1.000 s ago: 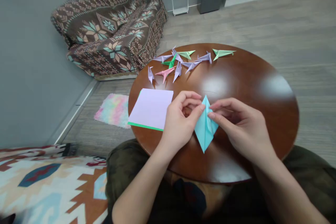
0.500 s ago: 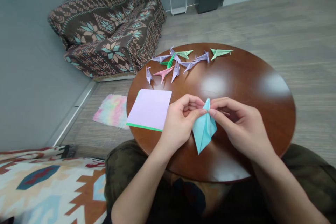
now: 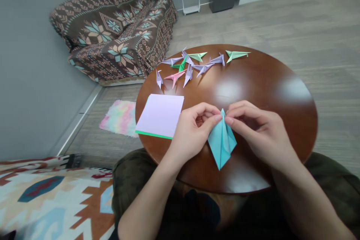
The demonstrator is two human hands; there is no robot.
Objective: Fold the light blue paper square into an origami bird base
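Observation:
A half-folded piece of teal paper (image 3: 222,142), kite-shaped with its long point toward me, is held just above the round brown table (image 3: 267,82). My left hand (image 3: 194,131) pinches its upper left edge with thumb and fingers. From the other side, my right hand (image 3: 258,131) pinches the upper tip. Both hands meet at the top of the paper. A stack of square sheets (image 3: 160,115), lilac on top with a green edge, lies to the left of my left hand.
Several finished folded paper figures (image 3: 194,65) in lilac, green and pink lie at the table's far edge. A patterned sofa (image 3: 118,30) stands at the back left, a small pastel rug (image 3: 119,117) on the floor. My knees sit under the table's near rim.
The teal paper has swung a little so its lower point aims straight down toward me. Both hands shifted slightly lower and kept their pinch at the top.

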